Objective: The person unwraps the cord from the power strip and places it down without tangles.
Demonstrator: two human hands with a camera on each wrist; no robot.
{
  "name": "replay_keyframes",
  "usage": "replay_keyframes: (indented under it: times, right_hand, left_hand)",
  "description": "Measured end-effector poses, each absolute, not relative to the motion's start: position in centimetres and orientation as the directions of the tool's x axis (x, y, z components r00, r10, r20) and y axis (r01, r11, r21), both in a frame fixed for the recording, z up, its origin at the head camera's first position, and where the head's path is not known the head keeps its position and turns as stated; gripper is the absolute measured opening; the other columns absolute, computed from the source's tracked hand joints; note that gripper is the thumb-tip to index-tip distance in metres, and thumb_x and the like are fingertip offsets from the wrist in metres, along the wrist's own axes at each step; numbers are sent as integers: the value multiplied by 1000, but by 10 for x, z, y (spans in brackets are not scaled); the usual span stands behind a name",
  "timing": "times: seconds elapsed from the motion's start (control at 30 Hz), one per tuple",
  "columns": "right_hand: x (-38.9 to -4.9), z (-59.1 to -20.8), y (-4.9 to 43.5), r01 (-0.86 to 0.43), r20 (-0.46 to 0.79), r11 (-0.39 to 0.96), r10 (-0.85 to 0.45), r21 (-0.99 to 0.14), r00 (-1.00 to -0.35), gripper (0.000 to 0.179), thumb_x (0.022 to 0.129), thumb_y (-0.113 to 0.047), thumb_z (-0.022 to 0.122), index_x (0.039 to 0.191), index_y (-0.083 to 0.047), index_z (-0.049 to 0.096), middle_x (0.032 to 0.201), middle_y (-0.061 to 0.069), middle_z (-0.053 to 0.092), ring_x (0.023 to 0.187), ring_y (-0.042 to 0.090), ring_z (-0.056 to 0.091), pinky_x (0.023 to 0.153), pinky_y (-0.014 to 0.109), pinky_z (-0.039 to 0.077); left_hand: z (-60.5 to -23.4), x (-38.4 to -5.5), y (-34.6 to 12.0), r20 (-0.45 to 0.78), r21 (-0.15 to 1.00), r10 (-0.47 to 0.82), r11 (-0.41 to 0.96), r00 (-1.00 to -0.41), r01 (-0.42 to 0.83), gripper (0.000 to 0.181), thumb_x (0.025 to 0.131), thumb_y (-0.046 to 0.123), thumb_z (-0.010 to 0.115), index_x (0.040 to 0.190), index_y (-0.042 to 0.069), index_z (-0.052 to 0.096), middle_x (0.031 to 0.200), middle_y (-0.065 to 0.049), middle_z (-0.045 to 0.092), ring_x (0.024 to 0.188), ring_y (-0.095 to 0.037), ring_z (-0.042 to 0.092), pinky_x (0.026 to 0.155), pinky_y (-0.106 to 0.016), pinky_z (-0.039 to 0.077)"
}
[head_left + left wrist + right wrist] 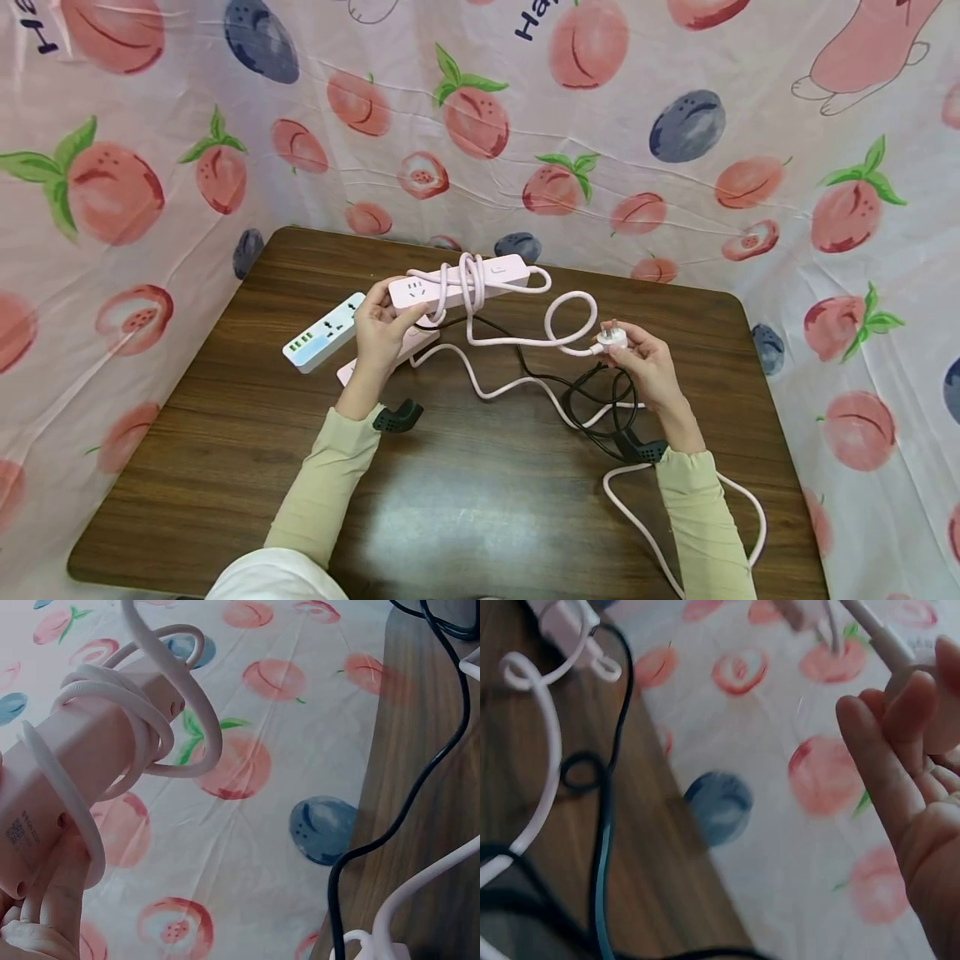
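Observation:
My left hand point(381, 327) grips one end of a pink power strip point(502, 271), held up above the table. Its pink cord point(472, 279) is wound in several loops round the strip's body. From there the cord runs right, through one loose loop, to a white plug point(612, 337). Thumb and fingers of my right hand point(648, 362) pinch that plug, prongs upward. In the left wrist view the strip's underside point(82, 750) shows, with fingers beneath its near end. The right wrist view shows the plug point(911, 686) partly hidden by fingers.
On the wooden table point(465, 500) lie a white power strip point(324, 333) with green USB ports and a second pink strip point(367, 367), partly behind my left arm. A tangled black cord point(577, 400) and another pink cord point(517, 383) lie centre right. Fruit-print cloth point(480, 192) hangs around the table.

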State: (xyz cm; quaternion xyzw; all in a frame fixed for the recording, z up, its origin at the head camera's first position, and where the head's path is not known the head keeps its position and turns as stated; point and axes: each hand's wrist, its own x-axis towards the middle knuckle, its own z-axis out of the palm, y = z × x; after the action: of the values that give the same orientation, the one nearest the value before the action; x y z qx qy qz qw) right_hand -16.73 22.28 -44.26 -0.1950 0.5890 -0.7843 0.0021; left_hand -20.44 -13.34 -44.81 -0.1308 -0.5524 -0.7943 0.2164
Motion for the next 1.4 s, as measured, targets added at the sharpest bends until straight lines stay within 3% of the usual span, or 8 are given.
replay_keyframes:
  times: [0.17, 0.37, 0.53, 0.6, 0.8, 0.9, 1.07, 1.4]
  right_hand:
    - [-174, -455, 226, -37, 49, -195, -61, -980, -997, 20, 89, 10, 54, 108, 7, 56, 82, 3, 69, 68, 10, 65, 64, 21, 54]
    - [-184, -464, 226, 192, -201, -74, 134, -979, -970, 12, 88, 2, 60, 98, 6, 54, 66, -4, 65, 58, 6, 63, 61, 19, 54]
    - [-187, -478, 233, 230, -207, 110, 187, -967, -960, 32, 88, 3, 60, 113, 19, 48, 71, -1, 66, 60, 3, 63, 62, 16, 53]
    - [-186, -483, 239, 223, -160, 283, 231, -933, -960, 37, 86, 1, 63, 116, 18, 50, 78, 7, 67, 64, 2, 62, 61, 15, 51]
    - [-179, -499, 254, 195, 12, 728, 269, -658, -963, 37, 76, -4, 70, 108, 9, 57, 100, 28, 63, 84, 33, 61, 71, 38, 48]
    - [-177, -505, 256, 182, 9, 801, 228, -570, -974, 37, 74, -8, 74, 104, 5, 56, 98, 26, 64, 87, 40, 60, 72, 49, 46]
    - [-175, -510, 254, 163, -60, 888, 152, -430, -987, 39, 73, -19, 77, 100, -1, 55, 91, 23, 64, 80, 42, 60, 63, 50, 45]
    - [-179, -496, 252, 68, -171, 923, 2, -380, -985, 37, 76, -20, 76, 103, 1, 61, 106, 24, 62, 94, 43, 58, 74, 54, 46]
  left_hand:
    - [-445, -203, -138, 441, 785, -233, -368, -867, 498, 34, 74, -17, 66, 106, -8, 60, 92, -4, 64, 82, -10, 62, 69, -19, 53]
    - [-442, -200, -140, 423, 771, -219, -424, -879, 476, 36, 75, -16, 66, 104, 6, 65, 94, -4, 64, 84, -11, 61, 70, -18, 53]
    - [-441, -201, -143, 405, 780, -233, -417, -884, 467, 39, 75, -19, 61, 103, 7, 65, 94, -4, 63, 85, -11, 61, 71, -18, 53]
    - [-440, -202, -146, 385, 777, -255, -428, -887, 461, 39, 74, -20, 59, 102, 7, 66, 93, -4, 63, 84, -11, 61, 70, -18, 53]
    - [-437, -205, -158, 350, 751, -322, -464, -880, 469, 34, 75, -20, 58, 98, 5, 66, 92, -6, 61, 82, -11, 59, 67, -18, 52]
    - [-436, -205, -161, 347, 741, -322, -482, -881, 468, 33, 75, -19, 59, 98, 4, 67, 93, -7, 61, 82, -12, 58, 67, -18, 52]
    - [-433, -204, -160, 343, 746, -309, -484, -887, 457, 35, 75, -20, 58, 97, 5, 67, 94, -6, 60, 84, -12, 58, 70, -18, 51]
    - [-432, -203, -155, 368, 746, -285, -478, -885, 464, 33, 74, -16, 63, 99, 6, 67, 93, -6, 60, 84, -11, 58, 68, -17, 51]
